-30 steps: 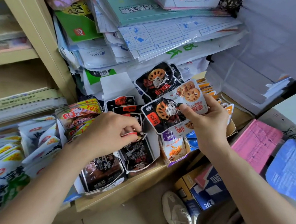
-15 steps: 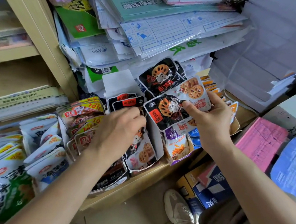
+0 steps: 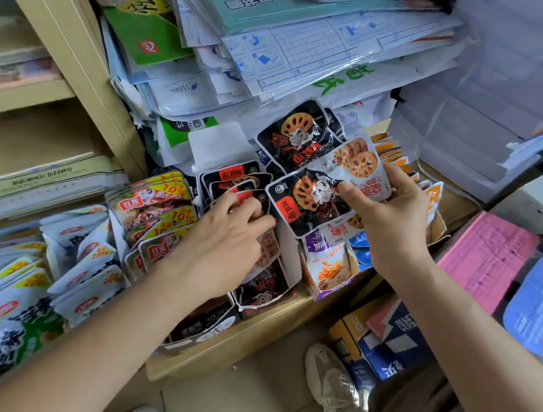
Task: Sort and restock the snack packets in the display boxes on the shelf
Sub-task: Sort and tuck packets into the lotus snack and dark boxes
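Left hand (image 3: 230, 242) has edged right onto black packets (image 3: 230, 178) in box (image 3: 290, 262); grip unclear. Right hand (image 3: 392, 217) grip holds fanned lotus packets (image 3: 307, 201).

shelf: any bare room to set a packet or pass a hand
Free: the shelf front lip below the boxes, and the wood wedge between orange packets and pink pad. Crowded: every box, packed tight; left hand fills one.

Beige wooden shelf (image 3: 247, 344), upright post (image 3: 86, 92) at left; pale tiled floor (image 3: 238, 410) below; paper packs (image 3: 311, 45) stacked above; cardboard boxes (image 3: 387, 339) on floor; soft even light.
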The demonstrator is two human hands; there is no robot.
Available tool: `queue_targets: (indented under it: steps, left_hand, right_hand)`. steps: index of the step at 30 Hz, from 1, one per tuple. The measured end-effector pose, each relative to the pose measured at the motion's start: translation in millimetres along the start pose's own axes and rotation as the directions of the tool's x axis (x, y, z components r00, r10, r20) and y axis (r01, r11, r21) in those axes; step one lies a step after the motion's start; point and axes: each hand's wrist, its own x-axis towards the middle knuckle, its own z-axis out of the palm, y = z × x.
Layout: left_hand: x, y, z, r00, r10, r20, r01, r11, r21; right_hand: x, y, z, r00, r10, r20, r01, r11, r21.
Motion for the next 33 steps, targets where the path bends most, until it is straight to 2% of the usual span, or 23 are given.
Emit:
queue_targets:
  steps: [2,4,9,12,14,16,20,24,27,29,33]
  left_hand:
    - [2,-2,-3,0.998,0.027,-0.058,-0.024,0.999,0.048]
    - [6,-3,-4,0.993,0.087,-0.081,-0.086,0.996,0.016]
    - [23,-7,-1,0.943,0.333,-0.032,-0.334,0.939,-0.085]
    - [28,-17,-3,0.892,0.366,0.266,-0.335,0.929,-0.157]
    - [29,-19,-8,0.830,0.366,0.421,-0.383,0.923,-0.046]
    - [33,-18,-11,0.815,0.322,0.482,-0.404,0.912,0.072]
    - [39,-18,-14,0.892,0.277,0.357,-0.370,0.901,0.226]
    - [43,-14,-9,0.905,0.355,0.233,-0.398,0.900,0.178]
    - [43,-16,-4,0.882,0.368,0.294,-0.397,0.917,0.042]
    - [42,-16,0,0.876,0.334,0.349,-0.366,0.930,0.028]
    - [41,-9,6,0.900,0.309,0.307,-0.338,0.940,0.046]
  right_hand:
    - [0,-1,1,1.000,0.003,-0.005,-0.003,1.000,0.000]
    - [0,-2,1,1.000,0.001,-0.005,-0.001,1.000,-0.002]
    - [0,-2,1,1.000,0.007,-0.003,-0.007,1.000,0.006]
    - [0,-1,1,1.000,0.005,-0.006,-0.005,1.000,0.013]
    - [0,0,1,1.000,0.002,-0.009,-0.002,1.000,0.006]
    - [1,2,1,1.000,-0.003,-0.011,0.003,1.000,0.003]
    - [3,4,0,1.000,-0.007,-0.007,0.007,1.000,0.015]
    - [2,4,1,1.000,-0.001,-0.009,0.001,1.000,0.024]
    - [2,3,1,1.000,0.000,-0.011,0.000,1.000,0.021]
    - [2,3,2,1.000,0.007,-0.012,-0.006,1.000,0.029]
    - [1,3,1,1.000,0.010,-0.013,-0.010,0.999,0.035]
